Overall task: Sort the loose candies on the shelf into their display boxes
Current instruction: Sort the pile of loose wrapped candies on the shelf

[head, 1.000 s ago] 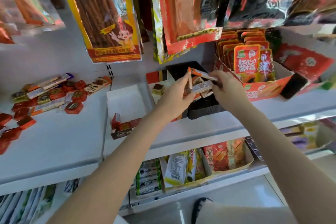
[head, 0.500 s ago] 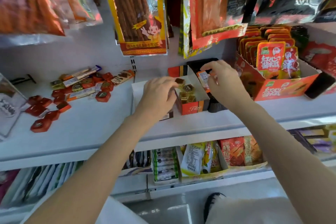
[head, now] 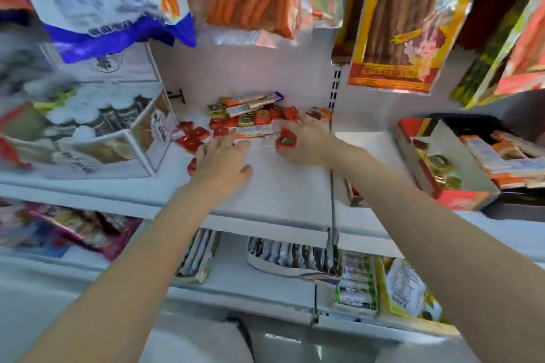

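Head view, looking down at a white shelf (head: 295,186) in a shop. Loose candies (head: 247,116), red squares mixed with long orange-and-white bars, lie in a heap near the shelf's back edge, at its middle. The left hand (head: 219,162) rests flat at the front of the heap, fingers spread and relaxed, touching the nearest pieces. The right hand (head: 306,143) is just beside it, fingers curled round one red candy (head: 286,140) at the heap's right end. At the shelf's right end stand the display boxes: a red box (head: 454,197) holding gold-wrapped squares, and touching it on the right a black box (head: 513,206) holding long bars. At the left end sits a clear box (head: 141,138) of blurred packets. Snack bags (head: 395,18) hang above the shelf
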The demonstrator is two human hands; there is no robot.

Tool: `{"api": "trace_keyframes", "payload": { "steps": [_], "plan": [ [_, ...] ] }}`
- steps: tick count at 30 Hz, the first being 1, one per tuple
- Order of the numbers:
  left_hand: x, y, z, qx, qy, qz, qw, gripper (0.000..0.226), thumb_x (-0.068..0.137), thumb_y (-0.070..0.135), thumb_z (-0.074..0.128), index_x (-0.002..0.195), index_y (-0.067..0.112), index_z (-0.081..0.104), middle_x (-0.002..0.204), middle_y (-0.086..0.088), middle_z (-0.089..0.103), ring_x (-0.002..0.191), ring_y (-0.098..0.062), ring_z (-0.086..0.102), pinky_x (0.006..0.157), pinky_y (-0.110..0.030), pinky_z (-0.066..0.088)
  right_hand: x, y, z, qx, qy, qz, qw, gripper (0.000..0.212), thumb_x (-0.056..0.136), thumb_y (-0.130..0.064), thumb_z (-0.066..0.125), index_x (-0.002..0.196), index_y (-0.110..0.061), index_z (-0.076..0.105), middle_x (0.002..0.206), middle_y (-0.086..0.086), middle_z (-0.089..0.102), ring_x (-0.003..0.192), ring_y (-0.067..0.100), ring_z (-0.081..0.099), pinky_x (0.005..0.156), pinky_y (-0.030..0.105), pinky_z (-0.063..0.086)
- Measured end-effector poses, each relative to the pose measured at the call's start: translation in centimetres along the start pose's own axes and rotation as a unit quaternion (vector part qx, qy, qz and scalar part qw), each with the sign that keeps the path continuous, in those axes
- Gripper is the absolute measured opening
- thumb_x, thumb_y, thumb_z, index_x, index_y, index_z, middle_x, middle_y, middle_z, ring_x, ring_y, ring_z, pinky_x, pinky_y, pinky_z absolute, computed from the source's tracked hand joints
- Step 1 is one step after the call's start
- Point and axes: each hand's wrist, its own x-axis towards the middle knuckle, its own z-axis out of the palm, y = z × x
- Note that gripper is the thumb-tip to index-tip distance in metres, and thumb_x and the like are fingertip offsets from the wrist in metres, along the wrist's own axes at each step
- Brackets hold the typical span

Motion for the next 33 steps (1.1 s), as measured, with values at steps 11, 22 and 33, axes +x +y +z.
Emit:
{"api": "trace_keyframes", "payload": {
  "steps": [11,22,33],
  "plan": [
    [-0.5,-4.3,-0.5,-0.074,-0.013,-0.124,0.989,0.075,0.077,0.041,0.066,0.139,0.017,0.029,0.143,-0.015,0.029,0.132,-0.039,0.025,0.109,-0.049,0.027,0.7,-1.3,0.8,-0.033,-0.082,0.012,0.996,0.043,0.08,-0.031,0.064,0.114,-0.013,0.045,0.118,0.01,0.035,0.101,0.031,0.051,0.089,0.035,0.046],
    [-2.7,-3.8,-1.0,-0.155,0.016,-0.015,0.988,0.041,0.08,0.014,0.065,0.119,0.018,0.052,0.123,-0.006,0.057,0.112,-0.026,0.054,0.091,-0.031,0.04,-6.9,-2.2,-0.1,0.17,0.1,-0.008,0.98,0.029,0.075,0.004,0.058,0.08,-0.021,0.044,0.094,-0.002,0.038,0.068,0.016,0.049,0.057,0.007,0.041],
    [-1.5,8.3,-1.8,-0.283,0.034,0.147,0.947,0.045,0.081,0.012,0.064,0.124,0.019,0.053,0.121,-0.003,0.059,0.104,-0.015,0.057,0.092,-0.029,0.047,-13.7,4.6,-7.2,0.235,0.324,0.251,0.881,0.018,0.091,-0.007,0.047,0.107,-0.011,0.054,0.099,0.008,0.064,0.085,0.027,0.063,0.072,0.039,0.055]
  ]
}}
